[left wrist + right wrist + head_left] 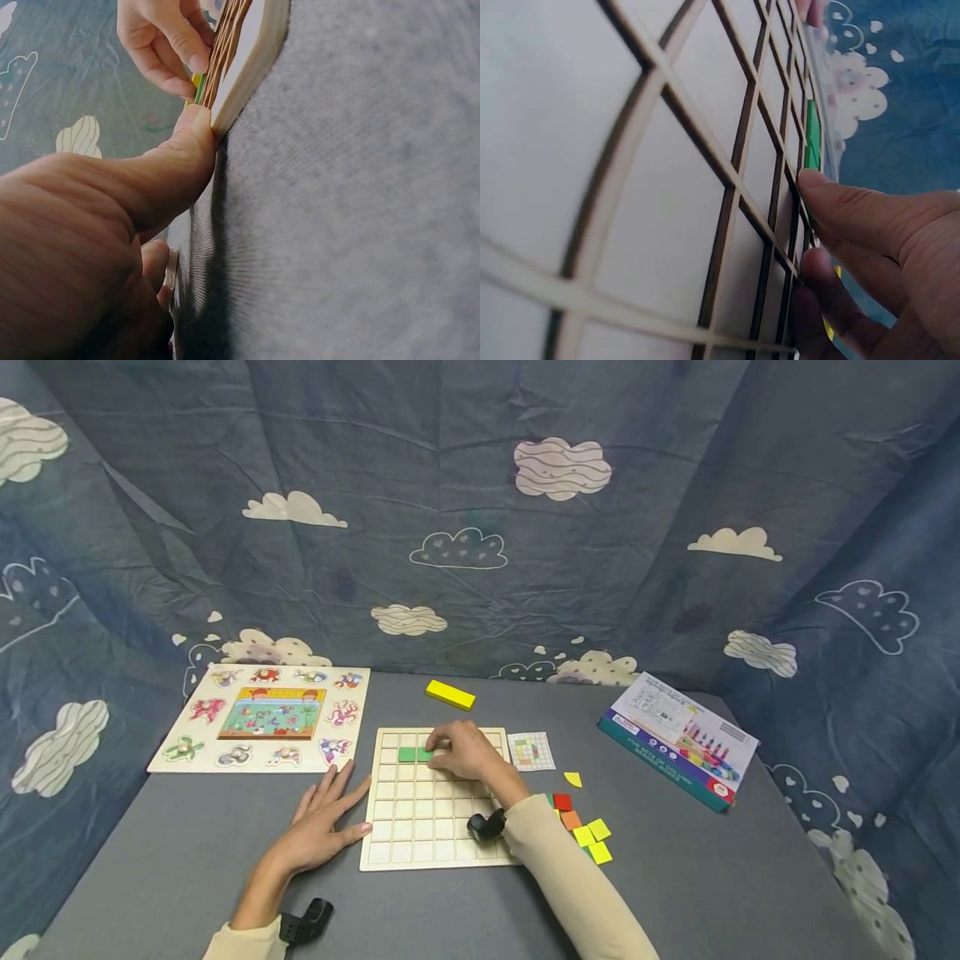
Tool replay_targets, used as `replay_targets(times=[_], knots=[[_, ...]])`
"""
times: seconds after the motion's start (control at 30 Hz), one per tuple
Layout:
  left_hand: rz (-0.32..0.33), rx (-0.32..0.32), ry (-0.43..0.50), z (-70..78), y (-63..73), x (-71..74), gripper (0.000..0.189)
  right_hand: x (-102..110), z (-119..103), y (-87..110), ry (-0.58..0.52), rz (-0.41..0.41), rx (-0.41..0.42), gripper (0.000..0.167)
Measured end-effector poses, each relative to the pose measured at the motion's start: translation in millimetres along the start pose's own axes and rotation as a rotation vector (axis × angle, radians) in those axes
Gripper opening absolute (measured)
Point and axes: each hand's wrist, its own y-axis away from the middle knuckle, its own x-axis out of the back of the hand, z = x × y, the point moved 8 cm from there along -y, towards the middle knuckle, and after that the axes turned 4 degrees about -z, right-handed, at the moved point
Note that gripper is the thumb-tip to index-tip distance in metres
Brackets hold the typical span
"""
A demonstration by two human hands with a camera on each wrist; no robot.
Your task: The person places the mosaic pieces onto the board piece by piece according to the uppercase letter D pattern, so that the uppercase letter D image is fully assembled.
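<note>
A wooden grid board (397,831) lies flat on the table. Two green tiles (407,754) sit side by side in its second row from the far edge. My right hand (468,750) reaches over the board and pinches the right-hand green tile (812,157) with thumb and bent fingers, which partly cover it. On the board's left side, my left hand (318,827) rests on the table with fingers spread. Its thumb (184,146) touches the board's edge.
A small pattern card (531,752) lies right of the board. Loose red (562,802), orange and yellow tiles (600,852) lie nearer, partly behind the right sleeve. A yellow block (450,694) lies beyond the board, a picture puzzle (180,727) left, a box (675,735) right.
</note>
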Motion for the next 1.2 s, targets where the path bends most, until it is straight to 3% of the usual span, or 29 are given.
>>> replay_targets(times=[0.47, 1.2], knots=[[0.002, -0.016, -0.003, 1.8, 0.6, -0.8, 0.075, 12.5, -5.8, 28.9, -0.026, 0.013, 0.099, 0.019], [0.004, -0.021, 0.0, 1.2, 0.7, 0.6, 0.075, 51.6, 42.5, 107.9, -0.044, 0.048, 0.154, 0.024]])
